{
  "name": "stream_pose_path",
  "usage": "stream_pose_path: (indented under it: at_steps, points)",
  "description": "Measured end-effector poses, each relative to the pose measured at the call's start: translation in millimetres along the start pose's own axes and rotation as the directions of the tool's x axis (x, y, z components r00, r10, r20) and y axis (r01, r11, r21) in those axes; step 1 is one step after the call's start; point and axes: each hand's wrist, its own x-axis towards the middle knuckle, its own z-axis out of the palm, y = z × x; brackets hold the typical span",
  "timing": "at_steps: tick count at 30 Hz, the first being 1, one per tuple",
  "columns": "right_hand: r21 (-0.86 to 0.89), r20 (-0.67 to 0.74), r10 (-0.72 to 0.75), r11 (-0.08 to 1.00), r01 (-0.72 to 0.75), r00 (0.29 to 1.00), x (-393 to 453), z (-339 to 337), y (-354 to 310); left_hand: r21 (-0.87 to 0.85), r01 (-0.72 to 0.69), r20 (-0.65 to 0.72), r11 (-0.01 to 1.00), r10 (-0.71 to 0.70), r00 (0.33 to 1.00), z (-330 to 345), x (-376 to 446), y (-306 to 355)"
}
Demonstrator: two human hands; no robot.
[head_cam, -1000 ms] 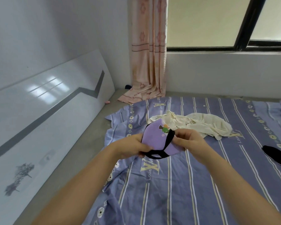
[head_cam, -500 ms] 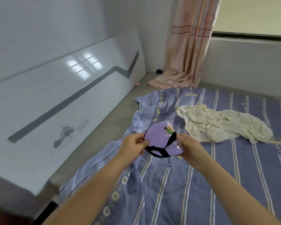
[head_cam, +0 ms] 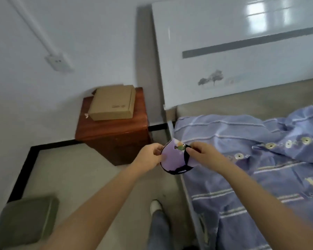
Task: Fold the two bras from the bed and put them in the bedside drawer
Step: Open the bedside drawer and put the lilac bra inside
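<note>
Hands (head_cam: 173, 156), bra (head_cam: 174, 156) now nearer nightstand (head_cam: 114, 134)

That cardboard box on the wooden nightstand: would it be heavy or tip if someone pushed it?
The cardboard box is flat and lies broad side down, so it would likely slide, not tip. Probably light, though its contents are hidden. The nightstand top looks glossy, so it may slide easily.

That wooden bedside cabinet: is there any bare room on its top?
Only a little. The cardboard box covers most of the bedside cabinet; a bare strip of wood runs along the front edge and beside the box. The tiled floor in front lies bare.
</note>
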Motion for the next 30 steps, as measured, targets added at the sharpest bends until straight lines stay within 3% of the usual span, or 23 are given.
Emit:
stream_pose_path:
  at_steps: [4, 8, 11, 15, 19, 22, 26, 30]
  points:
    - [-0.185, 0.17, -0.096, 0.974, 0.127, 0.981, 38, 70, -47, -0.141, 0.172, -0.077, 0.975, -0.184, 0.98, -52, -26, -67]
    - [-0.143, 0.162, -0.09, 0.983, 0.113, 0.983, 79, 131, -87, -0.29, 0.257, -0.186, 0.922, -0.318, 0.93, -106, -32, -127]
    - [-0.088, 0.089, -0.027, 0.996, 0.035, 0.996, 124, 171, -103, -0.312, 0.319, -0.306, 0.895, -0.413, 0.858, -148, -13, -179]
    - [-0.058, -0.008, 0.222, 0.973, -0.222, 0.975, 184, 217, -89, -0.279, 0.426, -0.356, 0.861, -0.505, 0.786, -187, 36, -252]
    - [0.064, -0.115, 0.461, 0.887, -0.457, 0.88, 239, 254, -56, -0.24, 0.425, -0.361, 0.873, -0.487, 0.796, -209, 107, -309]
    - [0.175, -0.143, 0.541, 0.838, -0.516, 0.829, 286, 277, -24, -0.208, 0.365, -0.373, 0.907, -0.419, 0.828, -217, 167, -356]
    - [0.435, -0.278, 0.565, 0.795, -0.423, 0.777, 348, 297, 1, -0.118, 0.295, -0.406, 0.948, -0.317, 0.857, -218, 230, -408]
    - [0.64, -0.395, 0.64, 0.706, -0.303, 0.659, 385, 309, 17, -0.085, 0.173, -0.498, 0.981, -0.192, 0.846, -224, 264, -430]
